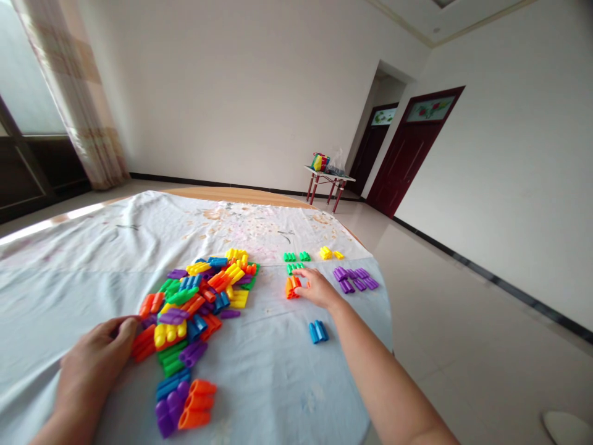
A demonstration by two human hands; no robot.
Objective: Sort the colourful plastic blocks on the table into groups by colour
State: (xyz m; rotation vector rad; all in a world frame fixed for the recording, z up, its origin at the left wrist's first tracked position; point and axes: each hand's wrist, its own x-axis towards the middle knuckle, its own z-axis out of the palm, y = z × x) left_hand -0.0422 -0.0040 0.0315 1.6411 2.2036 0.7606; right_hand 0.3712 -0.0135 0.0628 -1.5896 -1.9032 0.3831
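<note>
A mixed pile of plastic toy building blocks [189,300], each shaped like joined tubes, lies left of centre. My left hand [95,358] rests at the pile's left edge, thumb and index finger close together beside an orange block [144,344]; its other fingers are hidden. On the right, my right hand [319,288] has thumb and fingers around orange blocks [292,287] standing on the cloth. Just behind them are green blocks [295,268]. A blue block [318,332] lies nearer to me, below the right hand.
Purple blocks [356,279] and yellow blocks [326,253] form separate groups at the right. Orange and purple blocks [198,405] lie near the front. A pale tablecloth [269,371] covers the rounded table. A small side table [328,177] with bags stands by the far wall.
</note>
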